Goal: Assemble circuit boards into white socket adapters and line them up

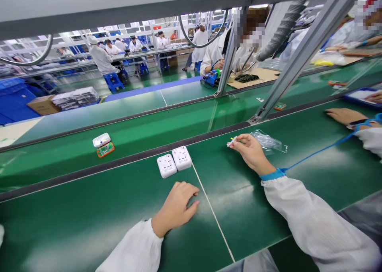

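My left hand rests palm down on the green bench, fingers curled loosely, holding nothing. Just beyond it lie two white socket housings side by side. My right hand pinches a small white and yellow piece at its fingertips, beside a clear plastic bag. A blue strap circles my right wrist, its cord running off to the right.
On the conveyor belt behind the bench sit a white cover and an orange-edged circuit board. A slanted metal post rises at right. Another person's hand lies on the bench at far right. Workers sit at further lines.
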Tool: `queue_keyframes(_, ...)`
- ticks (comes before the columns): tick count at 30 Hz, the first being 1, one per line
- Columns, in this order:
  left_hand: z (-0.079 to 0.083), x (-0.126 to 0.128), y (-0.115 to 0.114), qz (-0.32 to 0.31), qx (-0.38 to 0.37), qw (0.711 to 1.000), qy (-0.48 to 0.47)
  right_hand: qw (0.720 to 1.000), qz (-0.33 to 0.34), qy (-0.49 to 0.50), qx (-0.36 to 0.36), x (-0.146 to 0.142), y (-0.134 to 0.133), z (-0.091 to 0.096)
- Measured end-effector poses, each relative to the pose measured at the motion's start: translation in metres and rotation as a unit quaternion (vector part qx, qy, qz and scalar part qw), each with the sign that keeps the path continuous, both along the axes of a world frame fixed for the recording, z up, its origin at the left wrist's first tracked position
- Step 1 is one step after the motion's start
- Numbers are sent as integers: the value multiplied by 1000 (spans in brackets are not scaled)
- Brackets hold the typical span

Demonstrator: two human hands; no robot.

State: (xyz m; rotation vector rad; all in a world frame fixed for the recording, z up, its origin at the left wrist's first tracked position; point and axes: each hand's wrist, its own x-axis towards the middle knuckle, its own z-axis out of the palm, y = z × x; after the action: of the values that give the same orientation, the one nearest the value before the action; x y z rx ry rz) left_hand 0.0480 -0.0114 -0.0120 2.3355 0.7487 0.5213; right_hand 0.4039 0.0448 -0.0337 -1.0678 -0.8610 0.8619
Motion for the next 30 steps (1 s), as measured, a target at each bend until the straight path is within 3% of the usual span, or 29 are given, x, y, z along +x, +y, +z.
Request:
queue_keyframes(23,2,0,-1,4,12,1000,5,999,15,-44,-25,-2,-1,-2)
queue_keyframes(30,2,1,0,-5,12,1000,1,997,16,-70,0,-1,-2,-2)
